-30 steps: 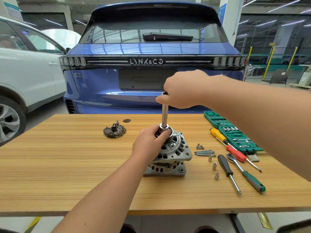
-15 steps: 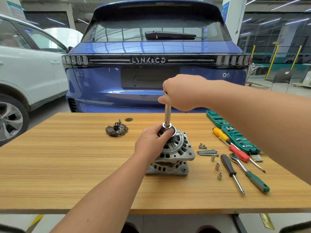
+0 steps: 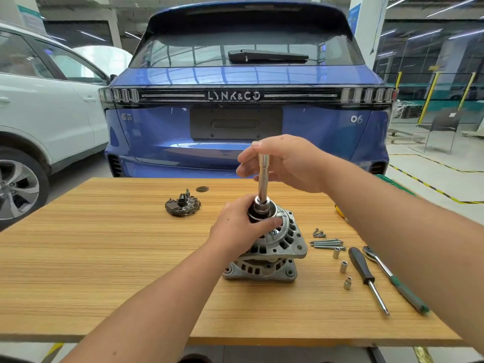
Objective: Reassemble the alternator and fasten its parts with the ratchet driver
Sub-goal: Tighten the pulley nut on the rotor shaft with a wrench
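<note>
Chrome extension bar (image 3: 263,176) now shows bare at its top, since your right hand (image 3: 285,163) has loosened from a closed fist to a light fingertip pinch, while your left hand (image 3: 239,227) grips the pulley (image 3: 262,211) atop the alternator (image 3: 272,247) mid-desk (image 3: 104,258), so the nut likely turns freely.

The one camera sat on my head, close above the wooden table (image 3: 78,258), looking forward and down, probably wide-angle, toward a blue car (image 3: 246,82) behind.
</note>
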`<action>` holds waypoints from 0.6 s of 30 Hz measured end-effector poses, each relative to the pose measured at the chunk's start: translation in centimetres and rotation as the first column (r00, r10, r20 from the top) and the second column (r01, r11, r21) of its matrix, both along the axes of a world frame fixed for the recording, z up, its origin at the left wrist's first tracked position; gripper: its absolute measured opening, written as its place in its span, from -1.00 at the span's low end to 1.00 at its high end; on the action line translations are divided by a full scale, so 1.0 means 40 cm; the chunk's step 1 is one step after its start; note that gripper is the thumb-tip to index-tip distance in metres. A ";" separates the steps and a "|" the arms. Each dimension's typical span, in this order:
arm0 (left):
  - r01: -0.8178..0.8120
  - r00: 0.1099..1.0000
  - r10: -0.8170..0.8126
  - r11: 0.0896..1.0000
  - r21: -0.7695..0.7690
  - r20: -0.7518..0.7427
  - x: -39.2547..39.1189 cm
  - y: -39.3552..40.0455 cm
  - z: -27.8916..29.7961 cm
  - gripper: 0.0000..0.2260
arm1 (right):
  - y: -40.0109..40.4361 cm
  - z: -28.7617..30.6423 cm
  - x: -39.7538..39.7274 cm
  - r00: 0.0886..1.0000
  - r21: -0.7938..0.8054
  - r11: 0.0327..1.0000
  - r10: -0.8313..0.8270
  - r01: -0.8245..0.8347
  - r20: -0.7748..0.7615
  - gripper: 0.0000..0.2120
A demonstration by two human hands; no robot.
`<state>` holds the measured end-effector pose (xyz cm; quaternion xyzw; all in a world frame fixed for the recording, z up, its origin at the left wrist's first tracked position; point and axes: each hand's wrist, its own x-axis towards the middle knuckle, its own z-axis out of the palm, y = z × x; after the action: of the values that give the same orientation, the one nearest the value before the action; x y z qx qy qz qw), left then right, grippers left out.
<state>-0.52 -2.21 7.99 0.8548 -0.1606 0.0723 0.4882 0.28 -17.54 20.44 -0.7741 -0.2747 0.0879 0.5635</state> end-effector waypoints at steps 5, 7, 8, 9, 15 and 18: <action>0.092 0.996 -0.094 0.978 0.189 -0.003 0.050 0.030 0.027 -0.52 | 0.007 -0.044 0.059 0.926 0.267 0.922 0.334 -0.282 -0.177 -0.70; 0.126 0.992 -0.128 0.964 0.236 -0.006 0.066 0.038 0.040 -0.61 | 0.015 -0.050 0.080 0.887 0.301 0.878 0.433 -0.373 -0.161 -0.74; 0.141 0.990 -0.144 0.957 0.252 -0.009 0.070 0.039 0.044 -0.62 | 0.019 -0.051 0.090 0.868 0.302 0.860 0.471 -0.412 -0.158 -0.72; 0.157 0.987 -0.158 0.955 0.252 -0.013 0.076 0.040 0.043 -0.64 | 0.021 -0.051 0.101 0.846 0.297 0.841 0.510 -0.452 -0.157 -0.69; 0.189 0.982 -0.190 0.968 0.164 -0.010 0.087 0.042 0.020 -0.65 | 0.043 -0.058 0.146 0.664 0.328 0.690 0.719 -0.645 -0.204 -0.65; 0.147 0.989 -0.149 0.980 0.132 0.004 0.078 0.036 0.010 -0.64 | 0.043 -0.070 0.143 0.681 0.377 0.705 0.698 -0.600 -0.220 -0.60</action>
<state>2.61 -0.77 8.39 0.8702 -0.2314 0.0312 0.4339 6.01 -15.81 17.66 -0.5098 -0.4392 0.3798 0.6348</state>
